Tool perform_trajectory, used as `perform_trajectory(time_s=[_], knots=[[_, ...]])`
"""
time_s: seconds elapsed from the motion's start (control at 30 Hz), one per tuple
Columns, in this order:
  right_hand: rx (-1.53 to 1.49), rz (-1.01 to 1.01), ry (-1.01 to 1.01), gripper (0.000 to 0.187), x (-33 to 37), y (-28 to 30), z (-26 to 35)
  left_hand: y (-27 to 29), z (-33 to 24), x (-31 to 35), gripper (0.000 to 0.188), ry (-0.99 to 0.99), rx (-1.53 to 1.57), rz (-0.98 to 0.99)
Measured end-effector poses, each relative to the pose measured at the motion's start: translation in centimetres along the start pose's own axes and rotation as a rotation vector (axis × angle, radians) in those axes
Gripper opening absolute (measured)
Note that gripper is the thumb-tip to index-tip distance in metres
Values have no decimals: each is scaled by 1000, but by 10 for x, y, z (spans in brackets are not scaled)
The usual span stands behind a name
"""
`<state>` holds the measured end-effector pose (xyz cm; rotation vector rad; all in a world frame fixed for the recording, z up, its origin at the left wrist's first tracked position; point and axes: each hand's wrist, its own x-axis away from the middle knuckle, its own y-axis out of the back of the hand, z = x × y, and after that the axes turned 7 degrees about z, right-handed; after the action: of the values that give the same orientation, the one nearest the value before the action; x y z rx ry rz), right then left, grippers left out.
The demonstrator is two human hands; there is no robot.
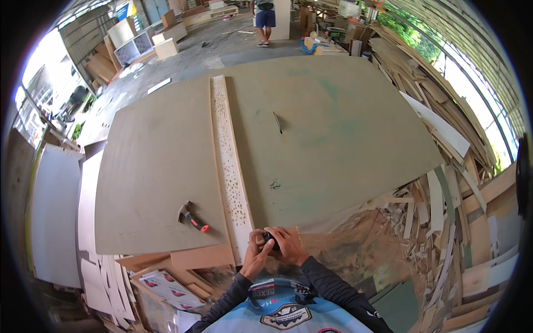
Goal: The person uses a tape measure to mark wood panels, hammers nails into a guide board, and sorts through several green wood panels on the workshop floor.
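Note:
Both of my hands meet at the near edge of the big work table (158, 144). Between the fingers of my left hand (256, 252) and my right hand (287, 246) is a small black rounded object (270, 240), mostly covered, its kind unclear. Just beyond and to the left of my hands runs a long narrow white board (230, 161) with brown speckles and wooden edges, lying lengthwise across the table. A claw hammer (192, 217) with a red and black handle rests left of the board. Right of the board lies a thin dark pen-like stick (278, 123).
Wood offcuts (438, 205) are heaped to the right of the table, with stacked planks (427, 83) behind them. Scrap boards (166, 288) lie at the near left. A person (265, 22) in blue shorts stands beyond the far edge. Pale panels (55, 216) lean at the left.

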<state>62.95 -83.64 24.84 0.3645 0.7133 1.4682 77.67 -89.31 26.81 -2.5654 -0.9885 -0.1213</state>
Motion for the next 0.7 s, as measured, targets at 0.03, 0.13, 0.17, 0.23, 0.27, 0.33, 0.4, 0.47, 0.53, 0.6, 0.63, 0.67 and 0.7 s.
perform_trajectory(time_s=[0.03, 0.13, 0.17, 0.23, 0.27, 0.33, 0.4, 0.47, 0.53, 0.6, 0.63, 0.67, 0.7], knots=[[14, 18, -22, 53, 8, 8, -7, -7, 3, -4, 32, -1, -54, -13], [25, 43, -35, 48, 17, 24, -31, -23, 7, -11, 22, -36, -18, -126], [24, 44, -33, 47, 18, 28, -39, -20, 17, -16, 20, -81, -28, -168], [1, 42, -61, 47, 9, 38, -49, -8, 26, -29, 12, -228, 64, -269], [-7, 38, -88, 46, 5, 45, -54, -5, 16, -36, 11, -233, 109, -353], [91, 33, -119, 44, -4, 63, -70, 16, 0, -50, 9, -295, 59, -389], [177, 20, -140, 42, -9, 86, -91, 41, -8, -70, 8, -378, 13, -421], [247, -4, -158, 40, -13, 110, -117, 60, -18, -90, 8, -401, 8, -485], [288, -61, -176, 33, -13, 138, -141, 75, -29, -114, 10, -445, 4, -521], [352, -120, -183, 32, -7, 162, -178, 85, -37, -141, 11, -477, 9, -569], [377, -136, -214, 29, -4, 176, -194, 89, -38, -155, 12, -485, 20, -582], [401, -150, -248, 27, -2, 189, -206, 94, -39, -167, 12, -490, 30, -596], [414, -152, -262, 26, -2, 201, -214, 99, -41, -179, 13, -500, 41, -612]])
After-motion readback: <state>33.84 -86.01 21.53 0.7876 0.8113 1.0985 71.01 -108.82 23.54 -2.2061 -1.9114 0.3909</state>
